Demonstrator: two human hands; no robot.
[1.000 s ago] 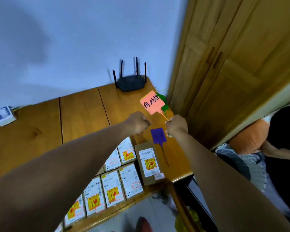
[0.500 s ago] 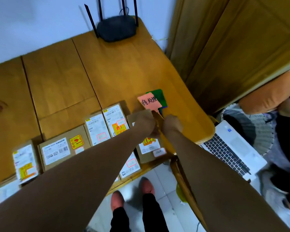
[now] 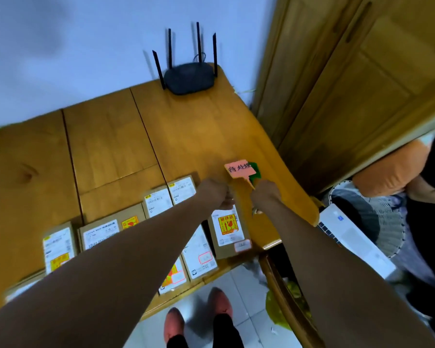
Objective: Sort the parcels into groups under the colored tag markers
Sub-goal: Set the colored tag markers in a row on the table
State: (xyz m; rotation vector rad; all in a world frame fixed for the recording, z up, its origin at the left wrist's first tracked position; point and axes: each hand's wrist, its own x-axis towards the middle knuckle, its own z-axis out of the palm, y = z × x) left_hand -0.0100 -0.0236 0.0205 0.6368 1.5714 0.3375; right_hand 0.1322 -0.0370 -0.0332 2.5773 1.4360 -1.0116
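Several cardboard parcels with white labels lie in rows along the front edge of the wooden table [image 3: 199, 136], among them one with a yellow sticker [image 3: 227, 229] and one beside my left wrist [image 3: 182, 189]. My right hand [image 3: 265, 195] grips the thin stick of a pink tag [image 3: 239, 169] with black writing. A green tag [image 3: 256, 170] peeks out behind it. Just left of the stick, my left hand [image 3: 216, 194] is a closed fist above the parcels, and whatever is inside it is hidden. My left forearm covers parts of several parcels.
A black router [image 3: 189, 79] stands at the table's back edge by the wall. A wooden wardrobe [image 3: 349, 84] rises on the right. Beyond the table's right edge are a laptop [image 3: 349, 234], a fan [image 3: 377, 222] and another person's arm [image 3: 427, 189]. My feet [image 3: 221, 302] are below.
Both hands and the pink and green tags came down from over the table's back toward the parcels. The purple tag seen a second ago is out of sight. The view tilted downward.
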